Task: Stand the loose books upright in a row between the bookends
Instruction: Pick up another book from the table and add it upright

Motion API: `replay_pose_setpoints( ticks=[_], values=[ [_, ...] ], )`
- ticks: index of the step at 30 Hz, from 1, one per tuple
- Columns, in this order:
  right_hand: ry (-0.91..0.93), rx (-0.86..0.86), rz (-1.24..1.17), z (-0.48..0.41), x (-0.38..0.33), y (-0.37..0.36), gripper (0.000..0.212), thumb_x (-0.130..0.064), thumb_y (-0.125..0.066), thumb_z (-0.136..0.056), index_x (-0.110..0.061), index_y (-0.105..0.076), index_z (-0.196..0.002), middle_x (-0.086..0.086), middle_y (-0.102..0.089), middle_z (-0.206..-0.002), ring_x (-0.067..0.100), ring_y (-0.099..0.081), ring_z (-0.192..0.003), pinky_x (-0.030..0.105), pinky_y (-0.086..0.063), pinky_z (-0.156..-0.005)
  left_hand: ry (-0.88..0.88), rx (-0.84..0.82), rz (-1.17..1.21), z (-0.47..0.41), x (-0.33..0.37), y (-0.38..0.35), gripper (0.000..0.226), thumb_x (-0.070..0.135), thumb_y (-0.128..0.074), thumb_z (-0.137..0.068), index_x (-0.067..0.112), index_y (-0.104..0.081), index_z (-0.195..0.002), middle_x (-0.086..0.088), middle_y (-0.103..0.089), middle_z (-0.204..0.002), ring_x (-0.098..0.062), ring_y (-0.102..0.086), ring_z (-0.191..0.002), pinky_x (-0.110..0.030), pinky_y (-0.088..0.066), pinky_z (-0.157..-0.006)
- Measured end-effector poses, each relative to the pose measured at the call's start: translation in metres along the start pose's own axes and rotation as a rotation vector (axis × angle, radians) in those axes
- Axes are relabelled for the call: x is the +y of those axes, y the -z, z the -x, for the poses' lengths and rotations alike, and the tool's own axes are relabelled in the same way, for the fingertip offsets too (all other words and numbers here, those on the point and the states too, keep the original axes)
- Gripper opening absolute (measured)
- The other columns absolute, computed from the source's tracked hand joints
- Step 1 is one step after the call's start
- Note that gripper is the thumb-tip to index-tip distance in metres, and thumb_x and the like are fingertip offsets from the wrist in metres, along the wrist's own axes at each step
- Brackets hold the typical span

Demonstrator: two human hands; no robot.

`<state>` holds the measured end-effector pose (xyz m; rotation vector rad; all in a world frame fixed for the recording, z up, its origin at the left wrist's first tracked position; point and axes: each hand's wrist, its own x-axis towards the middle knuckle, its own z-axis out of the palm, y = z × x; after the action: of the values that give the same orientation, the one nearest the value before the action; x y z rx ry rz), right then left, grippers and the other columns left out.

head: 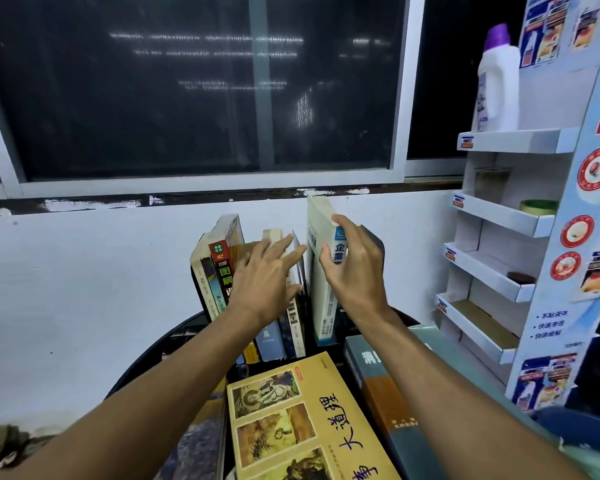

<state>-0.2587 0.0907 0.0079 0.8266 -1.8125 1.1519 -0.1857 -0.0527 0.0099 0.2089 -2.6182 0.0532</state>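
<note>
Head view, centre: left hand (264,278) fingers splayed flat on the tilted row (219,268), right hand (354,268) clamped round the upright white book (321,306) just beside it, so an early release could topple both.

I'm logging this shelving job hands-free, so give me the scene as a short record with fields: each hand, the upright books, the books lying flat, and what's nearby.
left hand: open, straight fingers pressed against the upright row
right hand: grips the tall white book, held upright at the row's right end
lying flat: yellow book in front; grey-and-orange book to its right
surface: black round table
nearby: cardboard display shelf on the right, white bottle on its top tier
</note>
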Motion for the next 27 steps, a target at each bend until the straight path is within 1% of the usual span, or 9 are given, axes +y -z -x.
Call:
replay_pose_setpoints(
  ticks=[2,7,9,12,14,21,22,25,27],
  values=[
    [0.001,-0.002,-0.009,0.004,0.003,-0.006,0.049,-0.006,-0.073,-0.087,-0.005,-0.057,-0.133,0.011,-0.067,-0.114,0.004,-0.054,-0.095,0.001,-0.038,-0.085,0.004,0.012,0.007,0.0,0.0,0.0,0.075,0.046,-0.063,-0.095,0.041,-0.021,-0.157,0.01,-0.018,-0.167,-0.024,-0.012,-0.155,-0.055,-0.027,-0.121],
    [0.013,-0.016,-0.026,0.007,0.011,-0.016,0.049,-0.008,-0.071,-0.089,-0.007,-0.057,-0.135,0.01,-0.067,-0.117,0.018,-0.065,-0.101,0.025,-0.055,-0.088,0.019,0.024,0.0,0.0,0.001,-0.002,0.082,0.045,-0.063,-0.095,0.038,-0.013,-0.16,0.013,-0.016,-0.168,-0.023,-0.014,-0.154,-0.054,-0.028,-0.12],
    [0.005,-0.025,-0.028,0.007,0.012,-0.019,0.049,-0.009,-0.071,-0.089,-0.008,-0.056,-0.136,0.009,-0.067,-0.118,0.018,-0.065,-0.101,0.026,-0.055,-0.088,0.018,0.026,-0.004,-0.001,0.002,-0.002,0.082,0.044,-0.064,-0.095,0.037,-0.014,-0.16,0.011,-0.017,-0.167,-0.024,-0.015,-0.154,-0.054,-0.028,-0.12],
    [-0.011,-0.053,-0.039,0.009,0.014,-0.022,0.049,-0.009,-0.071,-0.09,-0.008,-0.056,-0.136,0.009,-0.066,-0.118,0.018,-0.064,-0.102,0.016,-0.047,-0.088,0.02,0.029,-0.003,-0.001,0.002,-0.002,0.078,0.043,-0.065,-0.095,0.037,-0.02,-0.158,0.01,-0.019,-0.167,-0.024,-0.015,-0.154,-0.054,-0.027,-0.121],
    [-0.014,-0.066,-0.041,0.01,0.015,-0.023,0.05,-0.008,-0.071,-0.089,-0.009,-0.056,-0.137,0.008,-0.066,-0.118,0.018,-0.064,-0.101,0.014,-0.045,-0.087,0.02,0.034,0.001,0.0,0.001,-0.003,0.078,0.043,-0.066,-0.094,0.037,-0.021,-0.158,0.01,-0.021,-0.166,-0.023,-0.016,-0.154,-0.053,-0.027,-0.12],
    [-0.033,-0.089,-0.062,0.005,0.02,-0.027,0.05,-0.009,-0.071,-0.088,-0.01,-0.056,-0.136,0.007,-0.065,-0.118,0.019,-0.064,-0.1,0.031,-0.055,-0.087,0.022,0.039,0.014,-0.001,0.001,-0.003,0.077,0.045,-0.065,-0.094,0.039,-0.021,-0.157,0.011,-0.022,-0.166,-0.021,-0.015,-0.154,-0.051,-0.027,-0.121],
    [-0.036,-0.103,-0.072,0.005,0.02,-0.027,0.05,-0.01,-0.071,-0.089,-0.011,-0.056,-0.136,0.006,-0.065,-0.118,0.018,-0.063,-0.1,0.028,-0.054,-0.087,0.022,0.038,0.015,-0.001,0.0,-0.004,0.077,0.045,-0.065,-0.094,0.039,-0.021,-0.157,0.011,-0.023,-0.166,-0.021,-0.015,-0.154,-0.051,-0.028,-0.121],
    [-0.052,-0.188,-0.12,0.005,0.018,-0.024,0.05,-0.015,-0.071,-0.09,-0.017,-0.054,-0.138,0.002,-0.063,-0.117,0.011,-0.061,-0.097,0.005,-0.044,-0.081,0.027,0.04,0.019,-0.001,0.0,-0.004,0.079,0.045,-0.066,-0.094,0.04,-0.02,-0.157,0.011,-0.023,-0.165,-0.02,-0.015,-0.154,-0.05,-0.028,-0.12],
    [-0.08,-0.256,-0.166,0.005,0.016,-0.021,0.053,-0.018,-0.072,-0.09,-0.023,-0.052,-0.139,0.0,-0.064,-0.115,0.007,-0.061,-0.095,-0.001,-0.04,-0.077,0.03,0.038,0.025,-0.001,0.0,-0.004,0.08,0.044,-0.066,-0.093,0.039,-0.02,-0.158,0.011,-0.023,-0.165,-0.02,-0.015,-0.154,-0.051,-0.027,-0.12]
  ],
)
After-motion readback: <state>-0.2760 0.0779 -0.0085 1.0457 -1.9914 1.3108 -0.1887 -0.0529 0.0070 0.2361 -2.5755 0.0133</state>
